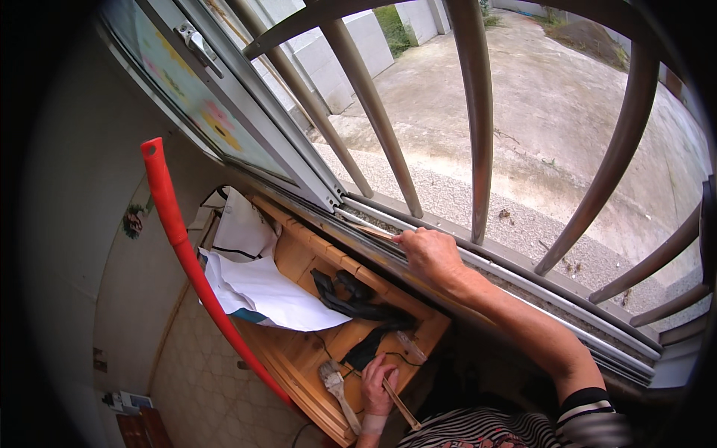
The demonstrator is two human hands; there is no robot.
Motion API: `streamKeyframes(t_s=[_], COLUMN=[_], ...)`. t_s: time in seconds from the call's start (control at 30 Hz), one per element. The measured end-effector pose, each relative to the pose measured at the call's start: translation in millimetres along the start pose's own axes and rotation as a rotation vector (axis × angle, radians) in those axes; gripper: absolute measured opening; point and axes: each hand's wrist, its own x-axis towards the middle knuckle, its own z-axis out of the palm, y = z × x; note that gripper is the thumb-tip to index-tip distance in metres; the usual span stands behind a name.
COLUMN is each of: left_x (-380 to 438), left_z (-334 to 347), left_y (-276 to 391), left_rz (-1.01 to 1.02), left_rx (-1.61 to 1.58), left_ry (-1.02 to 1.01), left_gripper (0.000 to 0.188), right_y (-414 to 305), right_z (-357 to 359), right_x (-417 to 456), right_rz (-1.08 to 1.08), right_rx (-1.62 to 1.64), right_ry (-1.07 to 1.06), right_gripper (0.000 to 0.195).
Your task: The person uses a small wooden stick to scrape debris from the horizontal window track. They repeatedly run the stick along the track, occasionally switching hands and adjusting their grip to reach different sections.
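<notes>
My right hand (430, 253) grips a thin flat wooden strip (374, 231), its far end lying in the window's sliding track (493, 285). Dark grit shows along the track. Lower down, my left hand (378, 386) rests at the edge of a wooden bench or stool (299, 246), its fingers curled around a slender wooden stick (402, 404) that points towards my body. Beside that hand lies a worn paintbrush (334, 386) with a wooden handle. A black cloth item (364, 347) with cords and a clear plastic piece (411, 347) are just beyond my left fingers.
Curved metal bars (476, 123) stand outside the window opening. The sliding window sash (252, 117) is at the left. A red pole (193, 269) leans across the bench's left side. White paper sheets (269, 294), a white bag (243, 224) and black straps (341, 294) lie on the bench.
</notes>
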Motion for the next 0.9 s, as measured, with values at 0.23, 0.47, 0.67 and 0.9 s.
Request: streamKeyframes(t_s=[0.23, 0.47, 0.67, 0.9], left_x=[0.0, -2.5, -0.2, 1.4], left_z=[1.1, 1.6, -0.2, -0.5], left_y=[-1.2, -4.5, -2.5, 1.3], left_rz=[0.009, 0.010, 0.018, -0.005], left_rx=[0.000, -0.003, 0.005, -0.036], left_ry=[0.006, 0.023, 0.002, 0.012], left_gripper=[0.014, 0.014, 0.015, 0.015], right_y=[-2.7, 12.1, 7.1, -4.5], right_z=[8.1, -8.1, 0.4, 15.5], right_x=[-2.0, -18.4, 2.9, 33.5], right_rz=[0.043, 0.021, -0.040, -0.064], right_rx=[0.153, 0.198, 0.214, 0.119], right_ry=[0.196, 0.207, 0.143, 0.103], right_gripper=[0.020, 0.017, 0.018, 0.015])
